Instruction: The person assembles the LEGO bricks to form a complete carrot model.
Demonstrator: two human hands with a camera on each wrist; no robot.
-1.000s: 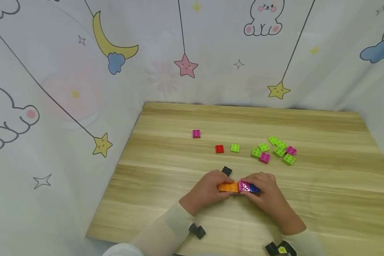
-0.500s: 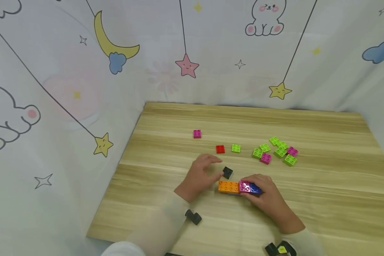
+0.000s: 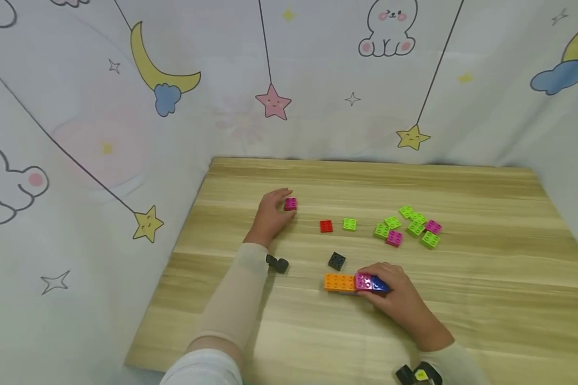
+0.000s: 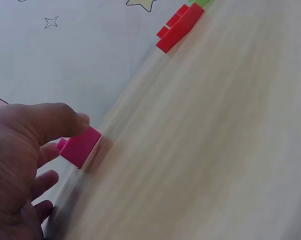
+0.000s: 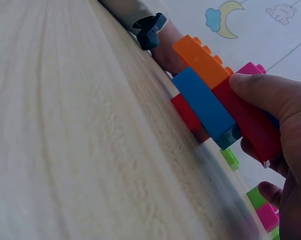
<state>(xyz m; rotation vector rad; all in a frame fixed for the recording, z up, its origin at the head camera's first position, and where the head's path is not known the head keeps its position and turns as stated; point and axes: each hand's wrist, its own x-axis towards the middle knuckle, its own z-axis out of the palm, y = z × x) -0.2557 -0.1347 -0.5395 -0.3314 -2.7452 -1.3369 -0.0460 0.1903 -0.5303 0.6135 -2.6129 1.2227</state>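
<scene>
In the head view my left hand (image 3: 270,218) is at a magenta building brick (image 3: 290,203) toward the back left, fingers spread on its far side and thumb on its near side. The left wrist view has the thumb overlapping this magenta brick (image 4: 80,147), which rests on the table. My right hand (image 3: 396,289) grips the right end of a built block of bricks, its thumb (image 5: 250,85) on a dark red brick (image 5: 248,120). That block also has an orange brick (image 3: 339,282), a magenta brick (image 3: 363,281), a dark blue end (image 3: 379,284) and a blue brick (image 5: 203,105) underneath.
Behind the block lies a black brick (image 3: 336,261). Farther back are a red brick (image 3: 326,226) and a lime brick (image 3: 349,224). A cluster of lime and magenta bricks (image 3: 416,229) lies right of them. A printed white curtain (image 3: 318,128) borders the wooden table (image 3: 486,256).
My left hand has let go of the block's orange end and moved back and left to the lone magenta brick. My right hand keeps its hold in about the same place.
</scene>
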